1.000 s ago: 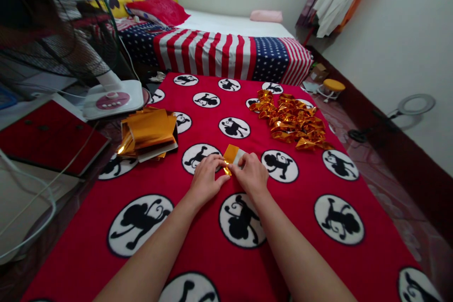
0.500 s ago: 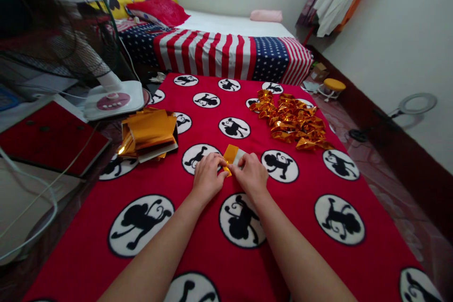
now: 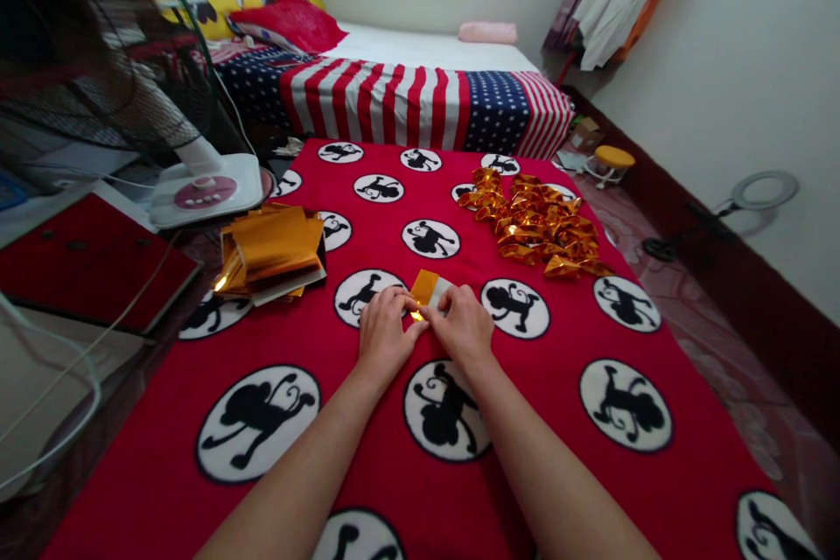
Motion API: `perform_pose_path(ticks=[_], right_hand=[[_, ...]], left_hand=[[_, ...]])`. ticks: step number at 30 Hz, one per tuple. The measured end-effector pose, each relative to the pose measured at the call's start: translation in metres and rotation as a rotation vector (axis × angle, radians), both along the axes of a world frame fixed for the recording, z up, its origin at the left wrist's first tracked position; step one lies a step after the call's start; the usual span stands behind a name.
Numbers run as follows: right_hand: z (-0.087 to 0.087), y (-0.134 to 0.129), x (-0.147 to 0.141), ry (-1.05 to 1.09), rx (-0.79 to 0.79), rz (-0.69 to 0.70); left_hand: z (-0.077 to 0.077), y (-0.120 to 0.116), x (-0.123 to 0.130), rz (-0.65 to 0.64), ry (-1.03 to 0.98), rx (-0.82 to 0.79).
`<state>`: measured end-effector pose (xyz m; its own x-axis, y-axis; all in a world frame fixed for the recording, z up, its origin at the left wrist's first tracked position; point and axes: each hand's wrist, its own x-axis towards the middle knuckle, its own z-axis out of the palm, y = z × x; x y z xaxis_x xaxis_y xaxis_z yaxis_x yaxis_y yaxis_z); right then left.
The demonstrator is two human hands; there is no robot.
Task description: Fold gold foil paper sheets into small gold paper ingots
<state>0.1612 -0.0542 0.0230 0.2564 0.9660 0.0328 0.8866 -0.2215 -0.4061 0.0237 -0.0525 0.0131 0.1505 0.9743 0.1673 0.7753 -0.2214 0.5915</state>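
Observation:
Between my hands lies a small sheet of gold foil paper, partly folded, its pale back showing on the right. My left hand pinches its left near edge, fingers bent over the fold. On the other side my right hand grips the paper with thumb and fingertips close to the left thumb. The fingers hide the near end of the sheet. To the left is a stack of flat gold foil sheets. Folded gold foil pieces form a heap at the far right of the cloth.
A red cloth with monkey prints covers the work surface. An electric fan stands at the left, beside a dark red panel and a white cable. Beyond is a bed with a striped cover. A yellow stool sits at right.
Both hands keep their hold on the foil paper, and the near flap looks slightly more folded over between the thumbs. The whole view has shifted a little.

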Motion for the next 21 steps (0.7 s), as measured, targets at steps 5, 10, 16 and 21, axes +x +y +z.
perform_pose_path(ticks=[5,10,16,21], right_hand=[[-0.002,0.0,0.01,0.085,0.08,-0.01],[0.005,0.017,0.019,0.221,0.155,-0.087],[0.01,0.05,0.018,0.136,0.028,0.003],[0.013,0.061,0.029,0.155,-0.098,0.04]], left_hand=[[-0.001,0.001,-0.001,-0.015,-0.022,0.015],[-0.002,0.0,-0.002,-0.019,-0.035,0.027],[-0.002,0.0,-0.003,-0.047,-0.038,0.033],[-0.001,0.001,-0.006,-0.075,-0.049,0.036]])
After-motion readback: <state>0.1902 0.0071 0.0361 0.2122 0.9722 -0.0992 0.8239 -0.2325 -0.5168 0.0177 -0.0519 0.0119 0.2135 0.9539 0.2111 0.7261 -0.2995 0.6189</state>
